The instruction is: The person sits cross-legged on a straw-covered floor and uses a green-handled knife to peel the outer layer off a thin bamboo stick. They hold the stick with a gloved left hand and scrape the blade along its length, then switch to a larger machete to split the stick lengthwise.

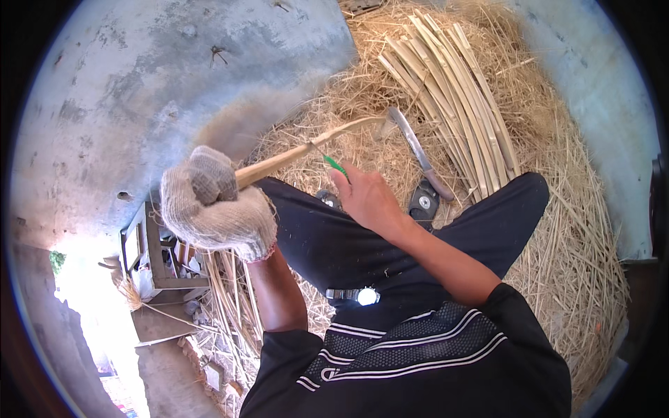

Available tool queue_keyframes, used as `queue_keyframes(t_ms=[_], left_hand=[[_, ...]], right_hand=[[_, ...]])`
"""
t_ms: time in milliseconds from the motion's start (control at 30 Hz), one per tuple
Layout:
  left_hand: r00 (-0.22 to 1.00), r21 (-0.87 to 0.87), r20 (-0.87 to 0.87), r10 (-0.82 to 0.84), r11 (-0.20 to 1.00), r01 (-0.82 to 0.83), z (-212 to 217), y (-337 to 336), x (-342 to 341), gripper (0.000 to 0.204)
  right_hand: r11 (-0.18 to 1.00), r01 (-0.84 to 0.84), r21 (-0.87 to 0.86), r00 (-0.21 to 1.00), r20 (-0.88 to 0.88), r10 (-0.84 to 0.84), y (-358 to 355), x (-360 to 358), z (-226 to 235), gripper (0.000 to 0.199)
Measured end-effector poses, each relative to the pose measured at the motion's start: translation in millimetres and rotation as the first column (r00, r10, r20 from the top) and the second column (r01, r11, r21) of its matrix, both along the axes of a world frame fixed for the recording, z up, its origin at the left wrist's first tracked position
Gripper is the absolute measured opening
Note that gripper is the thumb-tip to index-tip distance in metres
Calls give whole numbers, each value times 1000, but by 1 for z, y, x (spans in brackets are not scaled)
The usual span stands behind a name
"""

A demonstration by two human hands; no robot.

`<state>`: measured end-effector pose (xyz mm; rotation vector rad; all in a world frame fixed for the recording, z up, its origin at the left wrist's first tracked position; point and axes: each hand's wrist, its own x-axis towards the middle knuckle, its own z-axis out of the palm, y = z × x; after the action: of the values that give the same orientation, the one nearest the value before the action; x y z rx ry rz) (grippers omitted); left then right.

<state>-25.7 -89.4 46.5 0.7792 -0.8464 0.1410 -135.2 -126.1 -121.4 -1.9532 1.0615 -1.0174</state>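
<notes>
My left hand (216, 202), in a thick off-white knitted glove, is closed around one end of a pale split bamboo strip (275, 164). The strip slants up and right across the front of my left knee, thinning and bending toward its far end. My bare right hand (375, 200) is closed on a small green-handled knife (334, 165). Its thin dark blade meets the strip near the middle; most of the handle is hidden in my fingers. Beyond my right hand a large knife (412, 141) with a brown handle lies on the shavings.
Several long bamboo strips (463, 97) lie in a row at the far right. Straw-like shavings (557, 258) cover the floor. A sandal (423, 203) sits between my crossed legs, and a wristwatch (353, 297) rests on my lap. At left stand a wooden cabinet (178, 282) and a grey wall (125, 104).
</notes>
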Motion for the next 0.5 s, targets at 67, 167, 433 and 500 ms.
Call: queue_keyframes(t_ms=[67,167,433,500], left_hand=[[999,-29,7,43,999,-42,-4,1,7,38],[985,77,117,129,987,-138,-8,4,10,37],[998,8,-60,21,1000,-21,-4,0,5,39],[995,-18,-74,64,998,-65,3,-1,8,39]], right_hand=[[999,-29,37,996,-86,32,4,-6,21,30],[991,-129,30,992,19,129,22,-7,55,29],[999,-32,-27,999,-21,31,28,5,51,23],[987,-154,-52,988,-3,154,42,2,79,29]])
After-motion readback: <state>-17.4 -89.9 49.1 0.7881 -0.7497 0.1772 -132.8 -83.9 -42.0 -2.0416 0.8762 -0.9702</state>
